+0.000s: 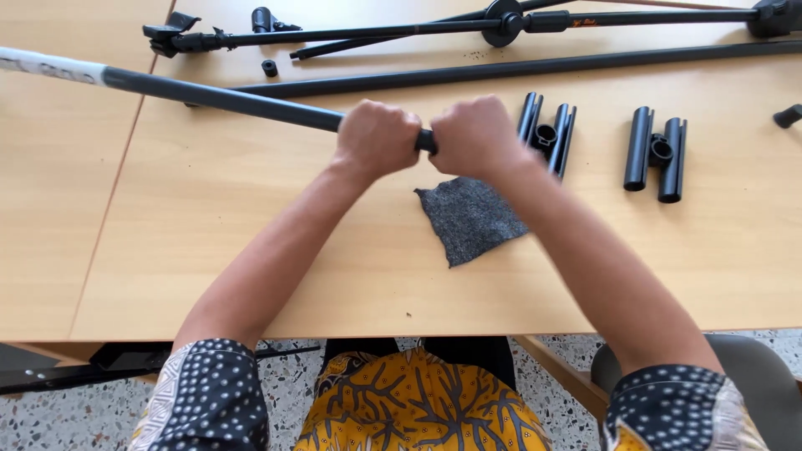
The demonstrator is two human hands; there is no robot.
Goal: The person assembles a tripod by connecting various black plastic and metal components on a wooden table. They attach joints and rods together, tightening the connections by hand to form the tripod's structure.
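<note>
**Black pole gripped in both fists over a wooden table**

Item 1. Long black pole (225,98), held centre frame and running out to the upper left, where a white band (50,67) wraps its far end. The left hand (376,138) is clenched round the pole; the right hand (474,134) is clenched round its near end, fists almost touching, a short stretch of black showing between them. The pole is raised slightly above the table (251,250).

Item 2. Dark grey felt cloth (469,219), roughly square, flat on the table directly under the right wrist.

Item 3. Two black clamp pieces, each a pair of short tubes joined by a ring: one (547,134) just beside the right hand, partly hidden by it; the other (657,153) further right, well apart.

Item 4. Across the top of the frame: a second long black tube (518,71) lying flat, and above it a thinner boom assembly (401,31) with a round joint (503,21) and a clip at its left end (171,35). A small black ring (269,68) and a small black fitting (266,18) lie near that clip.

Item 5. A black stub (787,115) at the right edge.

Containers: none seen. The white band carries faint marks, too blurred to tell.

Below the table edge: yellow patterned clothing (418,401), speckled floor (83,413), a grey chair seat (760,376) at lower right.
</note>
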